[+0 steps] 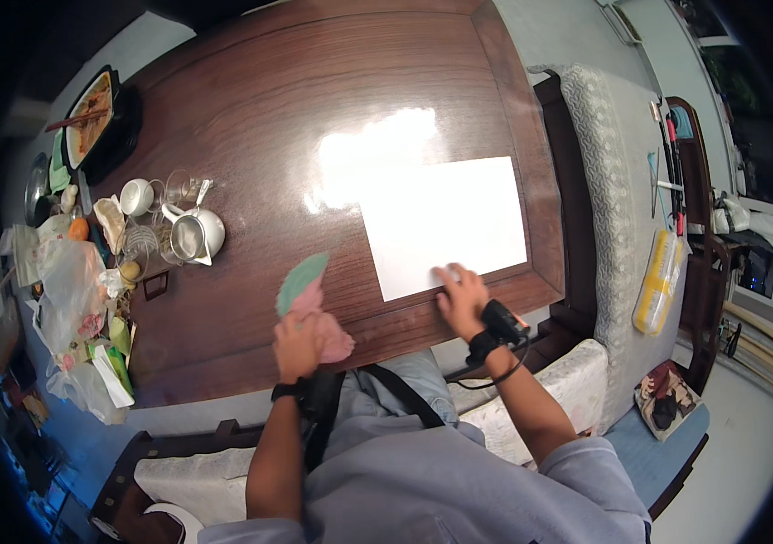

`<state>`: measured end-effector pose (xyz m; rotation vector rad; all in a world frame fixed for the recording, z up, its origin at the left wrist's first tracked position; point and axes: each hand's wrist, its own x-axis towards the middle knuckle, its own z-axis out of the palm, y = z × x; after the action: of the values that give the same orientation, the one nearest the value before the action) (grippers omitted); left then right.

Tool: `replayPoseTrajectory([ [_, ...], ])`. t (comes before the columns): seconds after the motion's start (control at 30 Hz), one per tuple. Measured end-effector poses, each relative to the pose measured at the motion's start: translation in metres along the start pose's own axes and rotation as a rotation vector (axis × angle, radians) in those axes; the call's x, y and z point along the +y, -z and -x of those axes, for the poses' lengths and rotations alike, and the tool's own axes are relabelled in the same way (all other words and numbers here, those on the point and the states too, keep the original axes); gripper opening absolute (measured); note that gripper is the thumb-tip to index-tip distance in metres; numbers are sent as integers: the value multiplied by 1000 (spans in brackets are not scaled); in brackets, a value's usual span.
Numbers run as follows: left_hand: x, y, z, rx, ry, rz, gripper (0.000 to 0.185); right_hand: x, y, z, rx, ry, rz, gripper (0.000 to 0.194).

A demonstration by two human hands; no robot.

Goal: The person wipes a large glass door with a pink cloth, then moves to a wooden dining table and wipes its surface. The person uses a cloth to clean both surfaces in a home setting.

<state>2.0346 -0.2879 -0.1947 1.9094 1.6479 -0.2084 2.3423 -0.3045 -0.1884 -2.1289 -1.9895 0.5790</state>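
Observation:
My left hand point(297, 343) grips a pink and green cloth point(312, 299) at the near edge of the dark wooden table point(257, 156). Part of the cloth lies hidden under the fingers. To the right, a white sheet of paper point(451, 228) lies flat on the tabletop, at a slight angle near the right end. My right hand point(462, 296) rests at the sheet's near edge, fingers spread, the fingertips over the paper. It holds nothing that I can see. A dark strap with a small device point(505, 323) sits on that wrist.
At the left stand a white teapot with a strainer point(191, 238), a white cup point(136, 197) and glassware. Plastic bags point(70, 279) and food items crowd the left edge. Chopsticks lie across a dark food pan point(91, 122). A covered bench point(594, 204) borders the right side.

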Motion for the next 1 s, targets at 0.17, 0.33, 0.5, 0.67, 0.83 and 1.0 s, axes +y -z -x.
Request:
replayPoseTrajectory([
  [0.17, -84, -16, 19, 471, 401, 66, 38, 33, -6, 13, 101, -253, 77, 67],
  [0.33, -127, -5, 3, 637, 907, 676, 35, 24, -13, 19, -99, -357, 65, 74],
  [0.5, -45, -14, -51, 562, 672, 578, 35, 10, -4, 21, -199, -399, -21, 79],
  [0.67, 71, -13, -68, 175, -295, 75, 31, 3, 0, 17, -307, -489, 4, 83],
  [0.83, 42, 26, -55, 94, -480, -208, 36, 4, -3, 16, -299, -456, 29, 86],
  [1.0, -96, 42, -13, 223, 30, -146, 40, 5, -12, 21, -300, -454, 61, 95],
])
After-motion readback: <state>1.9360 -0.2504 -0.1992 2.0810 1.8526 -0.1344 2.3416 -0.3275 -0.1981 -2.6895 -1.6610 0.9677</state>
